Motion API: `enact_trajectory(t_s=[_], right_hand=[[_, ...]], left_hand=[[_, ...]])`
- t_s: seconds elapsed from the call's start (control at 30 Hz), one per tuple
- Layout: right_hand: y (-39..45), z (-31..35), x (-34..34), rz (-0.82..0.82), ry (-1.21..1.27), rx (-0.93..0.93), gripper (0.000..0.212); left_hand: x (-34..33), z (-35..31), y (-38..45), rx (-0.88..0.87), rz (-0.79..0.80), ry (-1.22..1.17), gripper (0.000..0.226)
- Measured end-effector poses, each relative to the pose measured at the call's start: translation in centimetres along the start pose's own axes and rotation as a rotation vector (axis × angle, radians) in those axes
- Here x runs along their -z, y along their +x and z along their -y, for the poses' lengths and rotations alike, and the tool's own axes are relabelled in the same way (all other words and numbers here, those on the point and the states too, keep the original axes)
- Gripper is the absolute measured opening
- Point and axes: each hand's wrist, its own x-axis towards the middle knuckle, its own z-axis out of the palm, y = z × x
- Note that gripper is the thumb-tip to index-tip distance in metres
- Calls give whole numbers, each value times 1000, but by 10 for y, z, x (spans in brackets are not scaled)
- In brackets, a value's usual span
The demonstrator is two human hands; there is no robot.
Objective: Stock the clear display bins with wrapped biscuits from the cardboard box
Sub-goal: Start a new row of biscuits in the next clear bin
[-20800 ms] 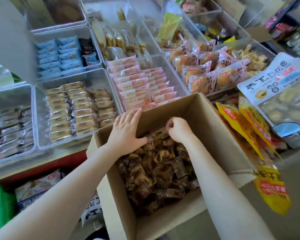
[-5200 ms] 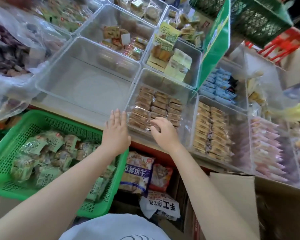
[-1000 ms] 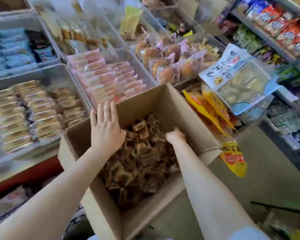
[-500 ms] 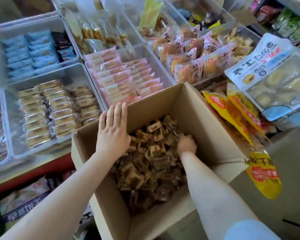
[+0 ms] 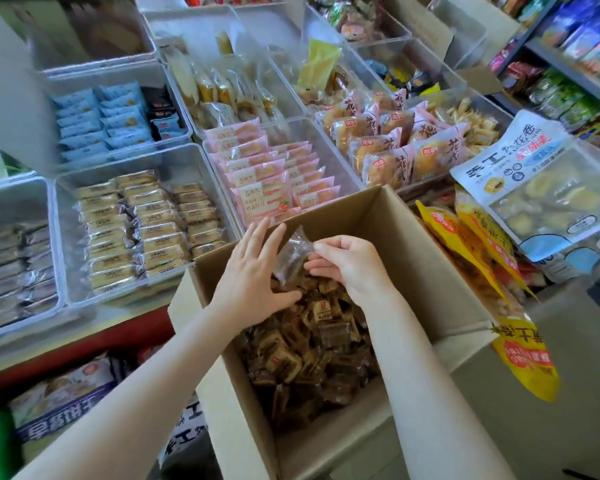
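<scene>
An open cardboard box holds a heap of brown wrapped biscuits. My right hand pinches one clear-wrapped brown biscuit and holds it just above the heap, near the box's far left wall. My left hand lies flat with straight fingers against that biscuit, its palm over the box's left edge. To the left stands a clear bin with rows of beige wrapped biscuits. A further clear bin at the far left holds dark wrapped packs.
Behind the box are clear bins of pink packs, blue packs and round cakes. Yellow bags and a large white-blue bag hang at the right. Snack bags lie under the red shelf edge.
My right hand has come up out of the heap with one wrapped biscuit pinched in it. My left hand has shifted right to meet it. The view has swung slightly left.
</scene>
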Motion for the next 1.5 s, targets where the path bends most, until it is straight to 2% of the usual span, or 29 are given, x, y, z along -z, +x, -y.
enact_trajectory(t_s=[0.07,0.13,0.2,0.27,0.33,0.4,0.47,0.53,0.57,0.67,0.8,0.87,0.93,0.97,1.03,1.07,1.13,1.2,1.3,1.5], right_hand=[[-30,17,-22,143,226,-31,14],[-49,27,-49,219,320,-65,14],[-61,33,-80,216,270,-65,18],[-64,35,-115,152,111,10,24],[-64,35,-154,158,-68,131,32],[-66,33,-199,340,-251,173,47],[-72,30,-248,515,-400,110,53],[-79,27,-296,544,-475,82,39],[-81,23,-319,525,-488,82,34],[-78,6,-382,534,-561,77,25],[-69,-19,-464,540,-598,28,19],[-60,-28,-500,522,-591,26,17],[-42,-37,-529,450,-583,30,20],[-30,-40,-543,396,-556,32,23],[-4,-44,-571,313,-472,16,20],[8,-46,-585,287,-441,12,15],[31,-52,-609,268,-451,30,13],[42,-64,-628,306,-554,53,20],[48,-91,-643,430,-844,90,32],[49,-99,-651,421,-922,113,35]], left_hand=[[20,3,-23,11,-59,-288,97],[47,11,-46,43,-139,-434,73],[76,26,-66,174,-150,-656,38],[106,50,-82,350,-124,-1014,11],[131,81,-101,482,-75,-1242,19],[153,112,-121,579,-63,-1333,24],[169,148,-140,572,-66,-1343,29],[183,183,-163,526,-74,-1296,20],[190,203,-176,535,-104,-1280,23],[206,263,-212,643,-261,-1158,43],[209,332,-247,755,-394,-997,34],[202,369,-258,773,-525,-953,26],[193,405,-269,770,-675,-855,33],[187,421,-276,789,-683,-718,39],[170,444,-287,843,-543,-318,51],[161,451,-292,834,-464,-135,57],[147,457,-298,766,-398,75,64],[142,461,-298,733,-418,134,66],[142,463,-295,726,-429,193,64],[146,463,-296,747,-369,206,66]])
